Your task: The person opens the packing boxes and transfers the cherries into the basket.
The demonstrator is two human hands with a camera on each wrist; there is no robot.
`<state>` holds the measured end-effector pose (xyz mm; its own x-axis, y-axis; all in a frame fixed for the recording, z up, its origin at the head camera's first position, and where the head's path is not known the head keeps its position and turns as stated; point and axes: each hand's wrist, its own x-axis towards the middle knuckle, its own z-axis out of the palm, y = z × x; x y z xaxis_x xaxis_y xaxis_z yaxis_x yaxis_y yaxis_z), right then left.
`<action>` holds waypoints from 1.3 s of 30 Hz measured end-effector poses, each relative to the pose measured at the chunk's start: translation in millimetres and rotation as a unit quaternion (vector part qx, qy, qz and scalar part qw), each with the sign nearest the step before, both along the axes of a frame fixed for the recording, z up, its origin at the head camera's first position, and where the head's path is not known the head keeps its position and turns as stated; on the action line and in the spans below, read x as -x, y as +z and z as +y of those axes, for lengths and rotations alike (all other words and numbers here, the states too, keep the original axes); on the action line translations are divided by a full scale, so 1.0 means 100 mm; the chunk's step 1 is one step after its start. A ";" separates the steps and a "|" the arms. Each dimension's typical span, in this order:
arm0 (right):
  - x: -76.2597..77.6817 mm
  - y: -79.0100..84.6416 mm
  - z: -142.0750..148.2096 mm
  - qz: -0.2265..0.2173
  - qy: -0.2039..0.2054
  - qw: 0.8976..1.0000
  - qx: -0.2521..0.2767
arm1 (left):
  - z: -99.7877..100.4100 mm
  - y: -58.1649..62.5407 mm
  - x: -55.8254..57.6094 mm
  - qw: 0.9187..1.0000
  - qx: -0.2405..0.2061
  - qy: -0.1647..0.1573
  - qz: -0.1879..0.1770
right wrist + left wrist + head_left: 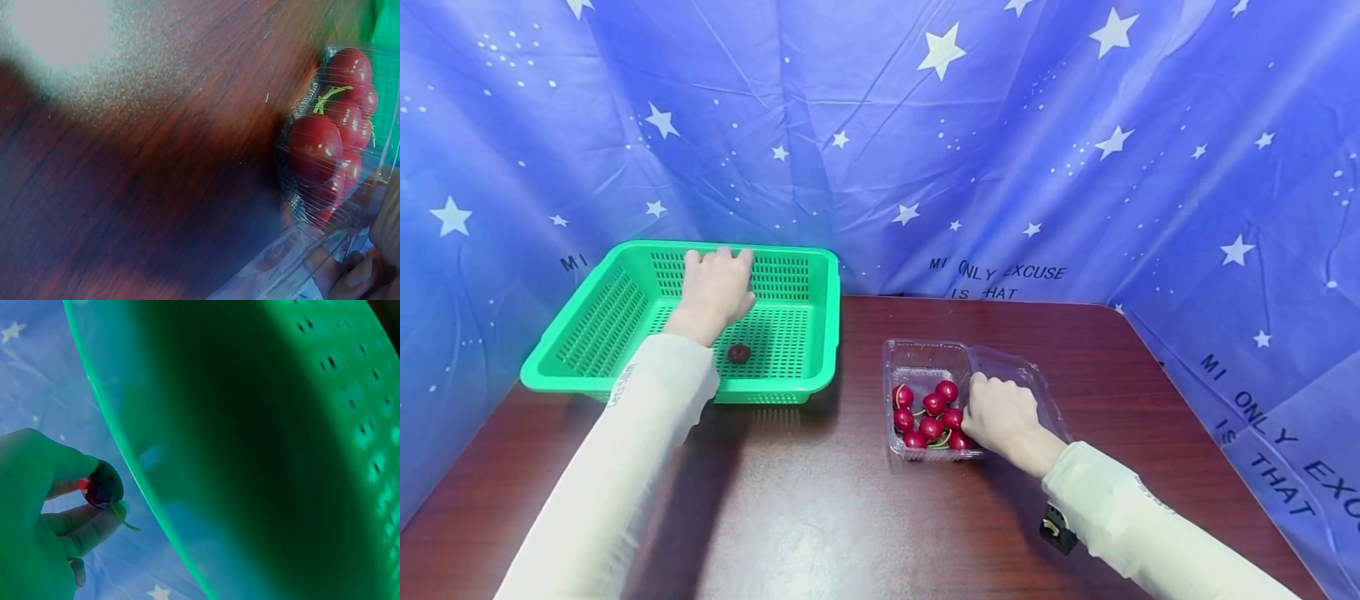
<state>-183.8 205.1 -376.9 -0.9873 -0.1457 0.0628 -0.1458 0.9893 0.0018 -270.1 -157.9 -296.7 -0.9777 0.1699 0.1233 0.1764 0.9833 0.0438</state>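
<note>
Over the green plastic basket (831, 325), toward its back rim, my left hand (718, 287) pinches a dark red cherry (105, 485) with a green stem, between thumb and fingertips. The cherry is hidden behind the hand in the head view. Another dark cherry (739, 353) lies on the basket floor. My right hand (1003, 417) grips the right side wall of a clear plastic box (917, 354), where the lid joins. Several red cherries (931, 428) with green stems sit in the front part of the box; in the right wrist view they show through its clear wall.
The box's transparent lid (1037, 387) lies folded out to the right, partly under my right hand. Both containers stand on a brown wood-grain table (820, 500). A blue star-patterned curtain (865, 167) hangs behind the table and along its sides.
</note>
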 end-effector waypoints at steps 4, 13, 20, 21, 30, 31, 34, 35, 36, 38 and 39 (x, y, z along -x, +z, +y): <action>0.00 -0.01 0.00 0.002 0.000 1.000 0.001 | -0.09 -0.01 -0.01 1.000 0.000 0.011 -0.017; 0.01 -0.01 0.01 -0.001 -0.003 1.000 -0.002 | -0.19 -0.06 -0.04 0.999 0.005 0.020 -0.038; 0.00 -0.01 0.02 0.001 0.000 1.000 0.000 | -0.17 -0.12 -0.06 0.998 0.008 0.016 -0.065; 0.00 -0.01 0.02 0.001 0.001 1.000 0.000 | -0.17 -0.13 -0.07 0.997 0.008 0.016 -0.071; 0.00 -0.01 0.01 0.001 0.002 1.000 -0.001 | -0.22 -0.19 -0.08 0.991 -0.010 0.013 -0.135; 0.00 -0.01 0.01 0.002 0.003 1.000 0.000 | -0.22 -0.19 -0.09 0.990 -0.013 0.012 -0.139; 0.00 -0.01 0.00 0.002 0.003 1.000 0.001 | -0.24 -0.21 -0.08 0.988 -0.027 0.013 -0.154; 0.01 -0.01 0.00 0.001 0.004 1.000 0.001 | -0.24 -0.22 -0.08 0.987 -0.030 0.015 -0.158; 0.01 0.00 0.00 0.001 0.004 1.000 0.001 | -0.24 -0.22 -0.08 0.986 -0.033 0.017 -0.160; 0.01 0.00 0.00 0.002 0.003 1.000 0.002 | -0.23 -0.23 -0.09 0.985 -0.039 0.021 -0.165; 0.01 0.00 -0.01 0.002 0.002 1.000 0.002 | -0.23 -0.23 -0.09 0.985 -0.042 0.022 -0.166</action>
